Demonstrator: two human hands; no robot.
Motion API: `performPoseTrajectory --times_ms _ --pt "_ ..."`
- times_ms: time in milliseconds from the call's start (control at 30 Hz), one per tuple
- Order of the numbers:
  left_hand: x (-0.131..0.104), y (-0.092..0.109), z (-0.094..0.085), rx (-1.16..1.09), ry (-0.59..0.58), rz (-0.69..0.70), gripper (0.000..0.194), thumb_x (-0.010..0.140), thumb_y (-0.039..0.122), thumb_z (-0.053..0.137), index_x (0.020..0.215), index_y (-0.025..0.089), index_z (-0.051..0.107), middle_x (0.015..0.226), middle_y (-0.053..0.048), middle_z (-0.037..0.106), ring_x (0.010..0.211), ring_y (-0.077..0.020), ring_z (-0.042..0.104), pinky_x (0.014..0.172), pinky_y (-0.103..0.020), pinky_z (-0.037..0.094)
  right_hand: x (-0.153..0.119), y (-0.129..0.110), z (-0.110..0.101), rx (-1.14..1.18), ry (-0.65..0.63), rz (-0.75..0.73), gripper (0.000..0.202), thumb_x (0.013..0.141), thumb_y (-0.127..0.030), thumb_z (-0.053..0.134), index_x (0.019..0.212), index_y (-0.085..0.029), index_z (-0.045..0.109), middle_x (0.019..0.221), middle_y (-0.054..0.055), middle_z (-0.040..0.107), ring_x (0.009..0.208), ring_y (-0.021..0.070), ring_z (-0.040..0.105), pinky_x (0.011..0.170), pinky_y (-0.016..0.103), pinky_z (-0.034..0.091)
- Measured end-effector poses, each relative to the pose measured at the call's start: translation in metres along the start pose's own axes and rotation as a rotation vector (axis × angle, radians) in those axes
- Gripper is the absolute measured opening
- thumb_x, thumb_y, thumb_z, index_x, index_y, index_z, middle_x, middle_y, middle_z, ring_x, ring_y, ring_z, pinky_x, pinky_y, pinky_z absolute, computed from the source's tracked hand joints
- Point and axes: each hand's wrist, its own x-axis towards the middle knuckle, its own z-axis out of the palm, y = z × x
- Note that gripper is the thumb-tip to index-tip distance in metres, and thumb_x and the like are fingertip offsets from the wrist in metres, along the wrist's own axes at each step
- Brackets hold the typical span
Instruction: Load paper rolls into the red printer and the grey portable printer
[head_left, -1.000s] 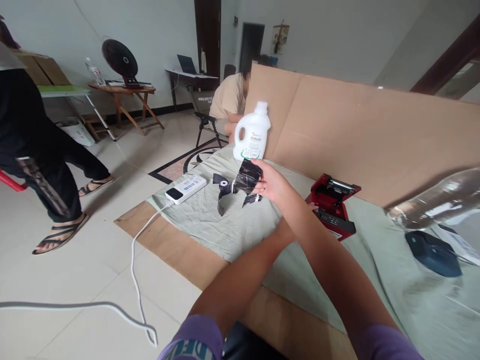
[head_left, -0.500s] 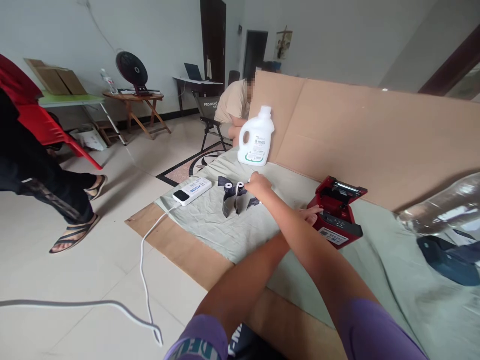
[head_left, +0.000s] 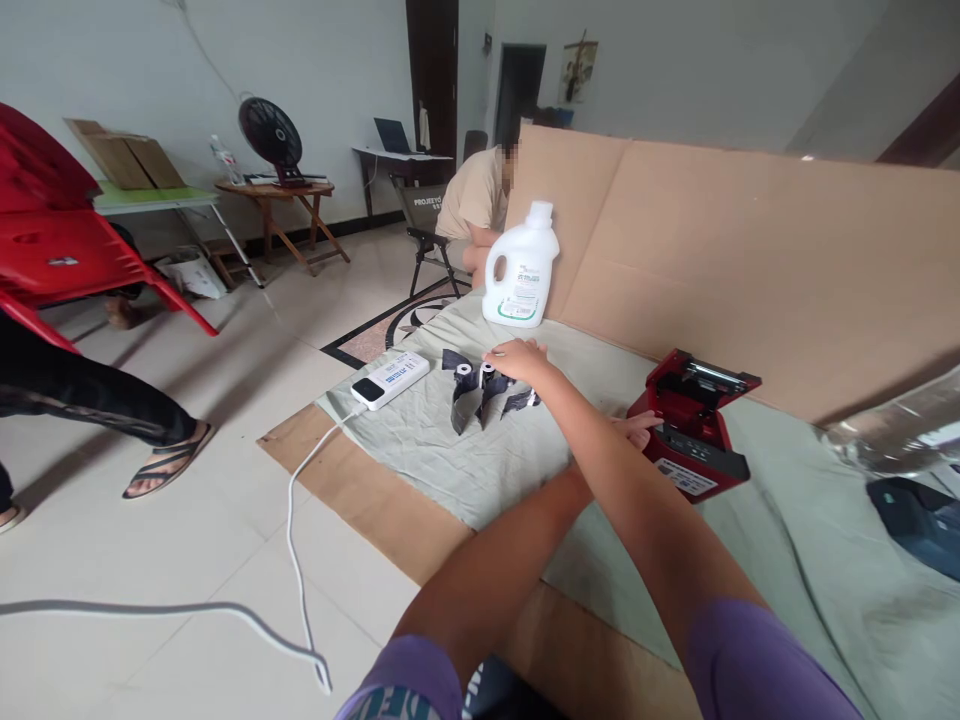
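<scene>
Head view: the black strip (head_left: 485,398), raised a second ago, is lowered to the cloth (head_left: 420,450), its white-cored roll beside another; right hand (head_left: 519,360) at that roll, grip undeterminable; left hand's (head_left: 636,430) fingers extended, touching open red device (head_left: 696,456)

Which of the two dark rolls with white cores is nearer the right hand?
The right roll, farther from the white corded device: the right hand is directly at its core, unlike the left roll.
</scene>
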Motion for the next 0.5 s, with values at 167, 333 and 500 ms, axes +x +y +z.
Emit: performPoseTrajectory --times_ms 167,333,500 --pt "-0.004 0.001 -0.004 -0.014 -0.008 0.065 0.047 0.1 0.04 0.032 0.137 0.024 0.057 0.146 -0.004 0.052 0.132 -0.0233 0.051 0.117 -0.039 0.036 -0.003 -0.01 0.007 -0.061 0.036 -0.141 0.021 0.077 -0.042 0.069 0.092 -0.028 0.077 0.119 0.01 0.058 0.118 0.0381 0.038 0.097 0.049 0.029" --pt "0.0 -0.004 -0.001 0.006 -0.014 0.085 0.047 0.101 0.041 0.032 0.136 0.024 0.058 0.146 -0.006 0.052 0.132 -0.0229 0.052 0.116 -0.036 0.037 -0.02 0.002 0.005 0.113 0.193 -0.208 0.024 0.081 -0.036 0.067 0.103 -0.032 0.075 0.11 0.009 0.06 0.111 0.0341 0.042 0.093 0.046 0.031" --pt "0.001 -0.009 0.003 -0.088 -0.043 0.087 0.046 0.101 0.036 0.033 0.137 0.017 0.056 0.148 -0.008 0.05 0.138 -0.0201 0.046 0.12 -0.032 0.031 -0.071 0.037 -0.009 0.54 0.353 -0.401 0.037 0.085 -0.027 0.058 0.121 -0.027 0.067 0.092 0.004 0.062 0.092 0.0221 0.055 0.087 0.036 0.041"
